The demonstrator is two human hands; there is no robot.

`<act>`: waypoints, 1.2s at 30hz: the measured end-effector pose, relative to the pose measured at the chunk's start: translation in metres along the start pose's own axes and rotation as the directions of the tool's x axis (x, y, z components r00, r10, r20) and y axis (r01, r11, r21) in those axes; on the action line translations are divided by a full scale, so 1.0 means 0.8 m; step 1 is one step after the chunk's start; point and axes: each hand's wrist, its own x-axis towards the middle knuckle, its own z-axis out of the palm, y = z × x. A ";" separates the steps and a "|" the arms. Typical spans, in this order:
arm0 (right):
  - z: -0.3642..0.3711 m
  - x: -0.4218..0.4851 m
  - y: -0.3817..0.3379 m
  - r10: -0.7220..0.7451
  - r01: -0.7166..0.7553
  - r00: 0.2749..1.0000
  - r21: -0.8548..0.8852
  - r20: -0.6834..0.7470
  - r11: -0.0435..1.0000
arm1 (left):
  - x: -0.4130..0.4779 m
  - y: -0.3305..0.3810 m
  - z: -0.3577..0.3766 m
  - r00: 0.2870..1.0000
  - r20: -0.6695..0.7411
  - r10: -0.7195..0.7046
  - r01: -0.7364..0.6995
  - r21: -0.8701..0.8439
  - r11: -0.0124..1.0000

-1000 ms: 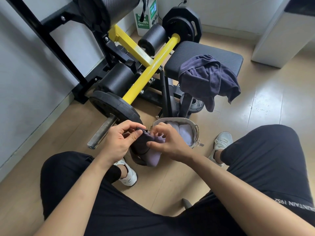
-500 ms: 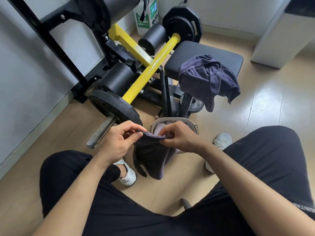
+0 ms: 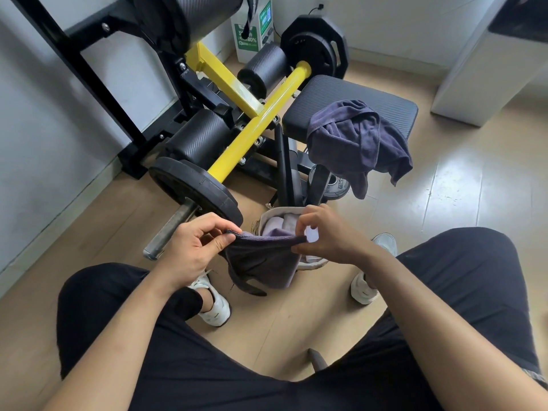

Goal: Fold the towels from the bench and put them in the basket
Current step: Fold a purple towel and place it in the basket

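Towel (image 3: 264, 264) between left grip (image 3: 192, 247), right grip (image 3: 329, 232)

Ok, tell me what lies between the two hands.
In the head view, a purple towel spans the gap, its top edge pinched by the left hand and the right hand, hanging before the basket.

Both bare forearms reach forward and draw toward each other in front of the knees. The left hand (image 3: 194, 247) pinches one top corner of a dark purple towel (image 3: 267, 262) between thumb and forefinger, its other fingers curled. The right hand (image 3: 326, 232) pinches the opposite corner, its other fingers raised and bent. The hands are level and apart.
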 end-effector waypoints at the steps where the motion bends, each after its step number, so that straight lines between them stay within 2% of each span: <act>1: -0.001 -0.002 0.005 0.000 0.001 1.000 -0.049 0.013 0.999 | 0.000 -0.001 -0.001 1.000 -0.015 0.000 0.000 -0.001 1.000; 7: 0.003 -0.010 0.032 0.025 -0.007 0.996 -0.202 0.087 0.979 | 0.001 -0.019 -0.013 0.984 -0.171 -0.042 0.041 -0.007 0.999; 11: 0.003 -0.016 0.049 0.046 -0.016 0.994 -0.287 0.098 0.958 | 0.005 -0.038 -0.025 0.924 -0.365 -0.112 0.119 -0.004 0.993; 13: 0.001 -0.019 0.055 0.042 -0.022 0.997 -0.274 0.069 0.961 | 0.005 -0.052 -0.031 0.891 -0.427 -0.152 0.173 0.009 0.985; 15: 0.001 -0.020 0.055 0.017 -0.015 1.000 -0.219 0.006 0.976 | 0.005 -0.065 -0.034 0.866 -0.458 -0.203 0.226 -0.004 0.974; 18: 0.006 -0.023 0.045 -0.065 0.046 0.985 -0.122 -0.161 0.991 | 0.006 -0.072 -0.032 0.825 -0.499 -0.265 0.275 -0.056 0.960; 22: 0.012 -0.028 0.026 -0.147 0.139 0.920 -0.048 -0.364 0.989 | 0.008 -0.072 -0.031 0.813 -0.513 -0.277 0.286 -0.062 0.956; 26: 0.010 -0.027 0.019 -0.133 0.134 0.854 -0.035 -0.503 0.990 | 0.010 -0.072 -0.029 0.809 -0.507 -0.297 0.305 -0.071 0.950; 29: 0.006 -0.027 0.012 -0.036 0.102 0.860 0.102 -0.509 0.990 | 0.010 -0.073 -0.028 0.815 -0.503 -0.290 0.297 -0.069 0.953; 32: 0.000 -0.027 0.009 0.170 -0.024 0.907 0.355 -0.384 0.935 | 0.010 -0.071 -0.029 0.819 -0.497 -0.287 0.287 -0.079 0.955; 34: -0.006 -0.027 0.005 0.323 -0.095 0.914 0.642 -0.247 0.761 | 0.011 -0.069 -0.029 0.814 -0.508 -0.282 0.269 -0.100 0.958; 35: -0.008 -0.027 0.004 0.376 -0.120 0.908 0.749 -0.182 0.652 | 0.011 -0.068 -0.028 0.811 -0.514 -0.279 0.258 -0.113 0.960; 36: -0.009 -0.027 0.005 0.409 -0.135 0.898 0.784 -0.162 0.606 | 0.011 -0.066 -0.028 0.809 -0.519 -0.277 0.248 -0.125 0.961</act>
